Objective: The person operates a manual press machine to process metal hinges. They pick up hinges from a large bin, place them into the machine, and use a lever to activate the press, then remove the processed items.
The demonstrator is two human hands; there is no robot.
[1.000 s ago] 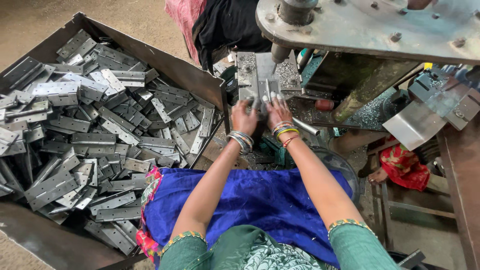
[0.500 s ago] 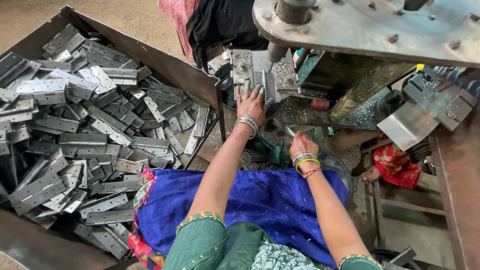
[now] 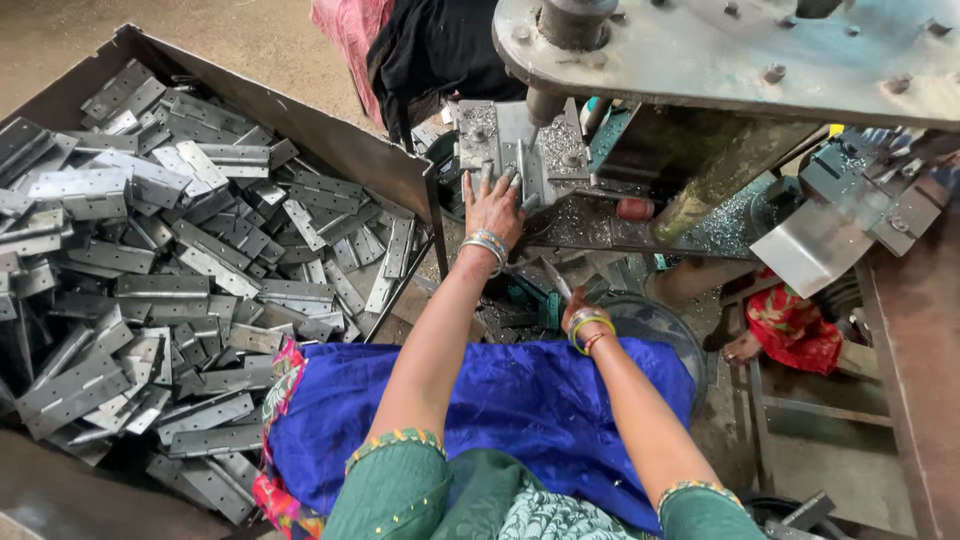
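steel die block (image 3: 520, 150) lies under the open left hand (image 3: 493, 205), fingers spread flat on it. right hand (image 3: 580, 312) is closed on a thin metal piece (image 3: 556, 280); hinge-filled bin (image 3: 330, 135) sits left of both hands.

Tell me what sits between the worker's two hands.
In the head view, a thin metal strip lies slanting between the left hand and right hand.
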